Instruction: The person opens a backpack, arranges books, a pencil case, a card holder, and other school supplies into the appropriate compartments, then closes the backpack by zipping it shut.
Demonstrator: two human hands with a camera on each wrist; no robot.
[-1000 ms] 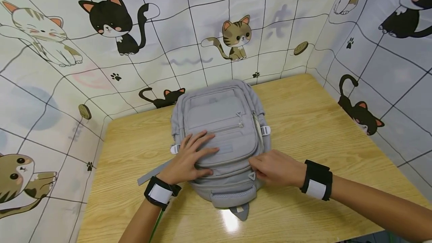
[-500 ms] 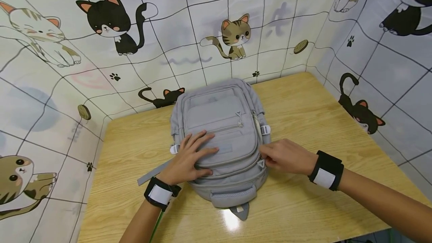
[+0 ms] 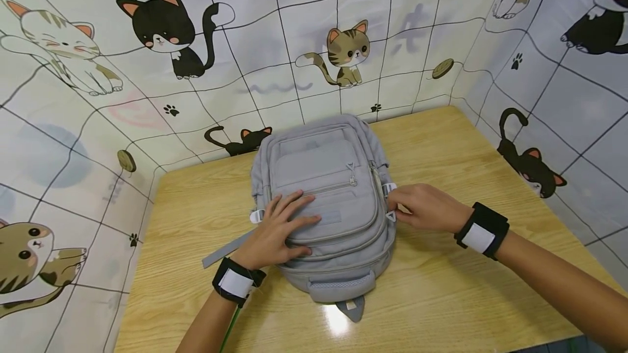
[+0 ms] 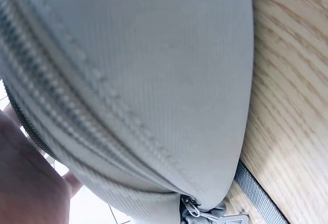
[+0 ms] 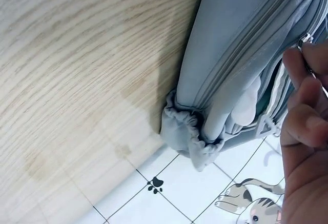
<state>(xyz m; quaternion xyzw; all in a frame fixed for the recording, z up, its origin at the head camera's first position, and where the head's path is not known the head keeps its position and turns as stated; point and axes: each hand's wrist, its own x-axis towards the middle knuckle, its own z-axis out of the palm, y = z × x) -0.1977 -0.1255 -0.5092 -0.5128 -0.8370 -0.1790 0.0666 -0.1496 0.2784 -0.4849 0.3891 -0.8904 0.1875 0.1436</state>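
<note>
A grey backpack (image 3: 314, 165) lies on the table with its front pocket facing up and its top handle (image 3: 342, 287) towards me. My left hand (image 3: 275, 230) rests on its front with spread fingers; in the left wrist view, part of this hand (image 4: 33, 178) shows beside a curved zip (image 4: 66, 96). At the bag's right side my right hand (image 3: 424, 207) pinches a zip pull, whose triangular tag (image 3: 391, 215) hangs below the fingers. The right wrist view shows the metal slider (image 5: 306, 39) at the fingertips of my right hand (image 5: 310, 116) and a gap along the bag's side.
The backpack stands on a wooden table (image 3: 456, 298). A grey strap (image 3: 227, 250) lies out to the left, and white buckles (image 3: 257, 215) sit on the bag's sides. A cat-printed cloth (image 3: 275, 26) hangs behind and beside the table.
My right hand has moved up and outward along the bag's right side, carrying the zip pull with it. My left hand has stayed on the front.
</note>
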